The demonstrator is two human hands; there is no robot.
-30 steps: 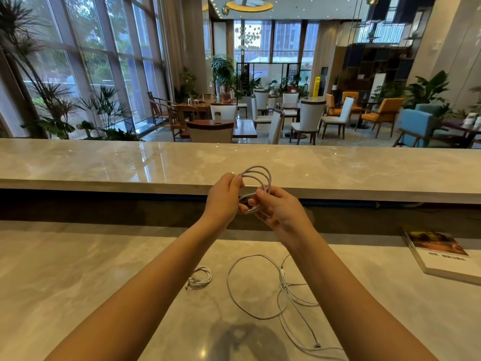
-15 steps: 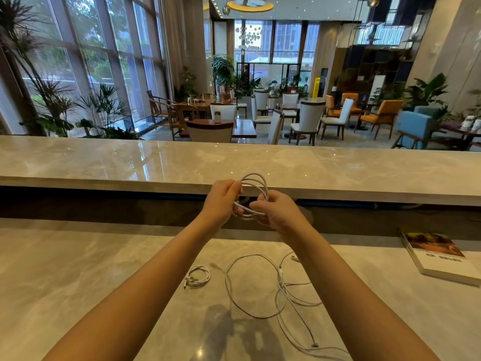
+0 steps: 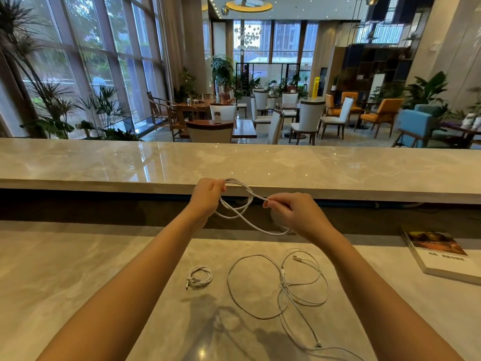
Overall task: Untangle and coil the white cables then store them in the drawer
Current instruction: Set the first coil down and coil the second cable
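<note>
Bright window daylight — counter glare, edges warped.

Your held cable [image 3: 235,216] is thin and white, spread into loose crossing loops in the air between your hands. Your left hand [image 3: 208,195] grips several strands bunched at the upper end, your right hand [image 3: 291,212] pinches strands at the other side, and one long loop sags beneath it. On the counter [image 3: 104,269] below, a small coil [image 3: 200,268] of white cable lies neatly wound, a plug poking out at its lower left. Near it on the right, the tangled cables [image 3: 282,285] sprawl in wide overlapping loops, bunched near the middle, one end trailing toward you.
</note>
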